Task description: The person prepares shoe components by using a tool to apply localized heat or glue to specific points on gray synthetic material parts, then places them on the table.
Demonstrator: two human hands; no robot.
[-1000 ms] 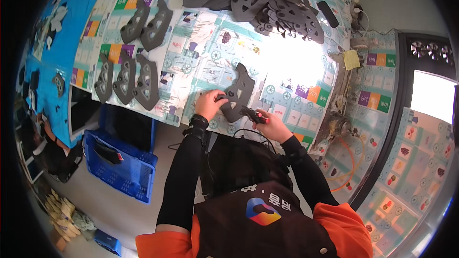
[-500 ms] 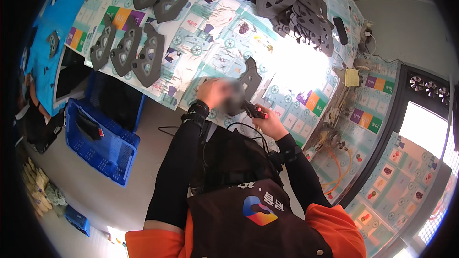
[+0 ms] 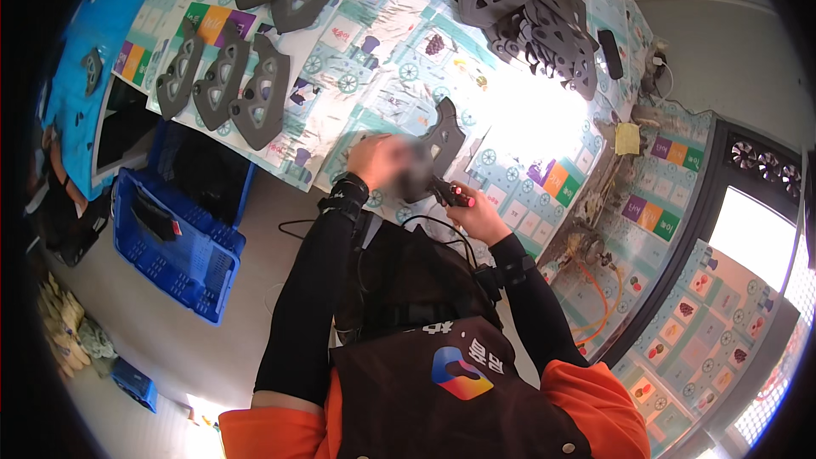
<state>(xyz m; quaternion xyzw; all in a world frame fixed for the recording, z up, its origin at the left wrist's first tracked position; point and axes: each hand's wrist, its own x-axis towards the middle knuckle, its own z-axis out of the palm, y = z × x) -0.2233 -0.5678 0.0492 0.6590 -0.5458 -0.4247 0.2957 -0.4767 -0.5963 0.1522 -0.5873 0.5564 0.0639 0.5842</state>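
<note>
In front of me on the table lies a dark grey curved part with cut-out openings [image 3: 444, 140], its lower end smeared by a blurred patch. My left hand [image 3: 374, 161] is closed at that lower end from the left side; its fingertips vanish in the blur. A black hand tool with pinkish-red ends [image 3: 455, 194] is gripped in my right hand [image 3: 480, 214], fingers wrapped round it. The tool's front points left toward the grey part's lower end; whether they touch is hidden by the blur.
Several matching grey parts [image 3: 262, 102] lie spaced out on the left of the table. A heap of them [image 3: 544, 25] fills the far right, beside a black oblong object [image 3: 609, 54]. Blue crates [image 3: 183, 246] stand on the floor at left. Hoses [image 3: 586, 306] hang by the right wall.
My view has shifted slightly. Both hands keep nearly the same places at the grey part, and the tool stays in my right hand.
</note>
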